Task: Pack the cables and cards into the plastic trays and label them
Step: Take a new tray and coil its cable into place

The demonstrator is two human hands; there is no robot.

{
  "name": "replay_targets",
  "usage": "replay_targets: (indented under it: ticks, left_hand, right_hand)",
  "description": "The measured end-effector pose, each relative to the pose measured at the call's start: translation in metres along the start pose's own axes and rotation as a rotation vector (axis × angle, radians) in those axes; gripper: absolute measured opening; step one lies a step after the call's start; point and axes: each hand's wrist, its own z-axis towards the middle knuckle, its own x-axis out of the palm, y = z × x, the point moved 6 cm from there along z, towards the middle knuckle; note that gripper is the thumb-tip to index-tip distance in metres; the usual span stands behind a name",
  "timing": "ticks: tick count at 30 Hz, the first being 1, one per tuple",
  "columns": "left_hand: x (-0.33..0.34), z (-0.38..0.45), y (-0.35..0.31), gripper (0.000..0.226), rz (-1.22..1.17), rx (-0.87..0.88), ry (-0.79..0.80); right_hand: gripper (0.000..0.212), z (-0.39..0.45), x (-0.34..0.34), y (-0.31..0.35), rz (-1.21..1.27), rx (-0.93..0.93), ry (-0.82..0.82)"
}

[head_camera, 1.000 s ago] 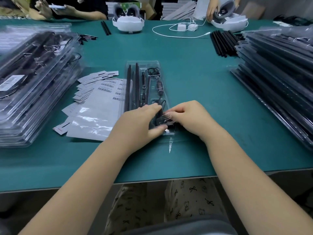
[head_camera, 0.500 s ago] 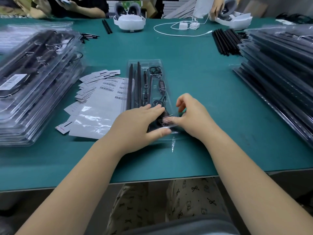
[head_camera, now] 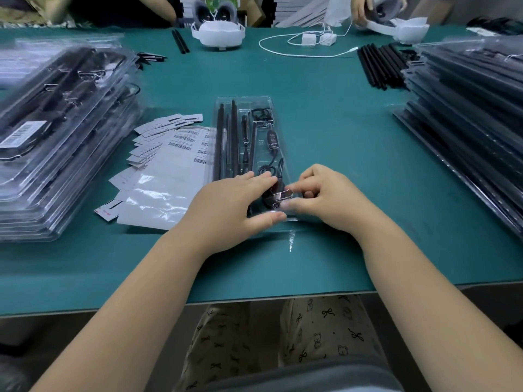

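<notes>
Pressing my left hand (head_camera: 226, 205) flat on the near end of the tray (head_camera: 246, 108), fingers straight, I pinch a metal clip (head_camera: 283, 195) with my right hand (head_camera: 325, 196). Green worktop (head_camera: 325, 108) holds labels (head_camera: 175, 154) just left, tray stacks (head_camera: 56, 131) on both sides, headsets (head_camera: 218, 33) opposite.
</notes>
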Motion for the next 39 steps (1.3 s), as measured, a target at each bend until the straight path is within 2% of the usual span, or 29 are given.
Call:
replay_targets:
  ticks: [2, 6, 12, 15, 17, 19, 21, 22, 23, 25, 28, 31, 34, 36, 37, 39]
  left_hand:
    - [0.001, 0.000, 0.001, 0.068, 0.006, 0.002, 0.008]
    - [0.002, 0.000, 0.001, 0.074, 0.006, 0.003, 0.009]
    - [0.004, 0.000, 0.002, 0.066, 0.000, 0.013, 0.001]
    - [0.004, 0.000, 0.001, 0.065, -0.001, 0.004, 0.021]
    - [0.004, 0.000, 0.000, 0.065, 0.012, 0.011, 0.045]
    - [0.006, 0.000, -0.002, 0.065, 0.033, 0.017, 0.074]
    - [0.008, 0.000, -0.002, 0.065, 0.071, 0.019, 0.087]
    - [0.009, 0.000, -0.002, 0.064, 0.084, 0.021, 0.082]
    - [0.009, 0.000, -0.001, 0.064, 0.089, 0.024, 0.071]
    - [0.008, -0.001, -0.002, 0.063, 0.097, 0.042, 0.043]
    - [0.009, -0.002, -0.005, 0.077, 0.144, 0.081, 0.061]
    - [0.010, -0.001, -0.004, 0.084, 0.161, 0.085, 0.061]
    - [0.010, 0.000, -0.004, 0.086, 0.160, 0.085, 0.054]
    - [0.008, -0.001, -0.005, 0.078, 0.040, 0.054, 0.043]
    - [0.003, -0.002, -0.002, 0.068, -0.134, 0.007, 0.024]
    - [-0.015, -0.003, 0.009, 0.040, -0.717, -0.157, -0.059]
  right_hand:
    - [0.018, -0.001, 0.000, 0.002, -0.014, 0.000, -0.009]
    - [0.026, -0.002, 0.002, 0.001, -0.039, 0.047, -0.149]
    - [0.037, -0.007, -0.001, 0.003, -0.051, 0.072, -0.307]
    - [0.032, -0.005, 0.000, 0.006, -0.062, 0.068, -0.219]
    - [0.022, -0.005, -0.001, 0.004, -0.064, 0.075, -0.127]
    - [0.019, -0.009, -0.005, -0.001, 0.135, 0.101, -0.036]
    - [0.034, -0.014, -0.008, -0.004, 0.500, 0.138, -0.010]
    - [0.035, -0.015, -0.009, -0.005, 0.572, 0.130, -0.029]
    - [0.031, -0.013, -0.011, -0.005, 0.524, 0.107, -0.066]
    - [0.019, -0.011, -0.011, -0.002, 0.217, 0.040, -0.162]
    - [0.019, -0.011, -0.007, 0.010, -0.227, -0.119, -0.258]
    - [0.022, -0.013, -0.004, 0.017, -0.410, -0.196, -0.261]
    - [0.025, -0.013, -0.003, 0.016, -0.457, -0.194, -0.235]
    - [0.027, -0.014, -0.004, 0.015, -0.417, -0.163, -0.249]
    - [0.028, -0.014, -0.004, 0.015, -0.396, -0.143, -0.258]
    - [0.028, -0.013, -0.003, 0.015, -0.380, -0.106, -0.274]
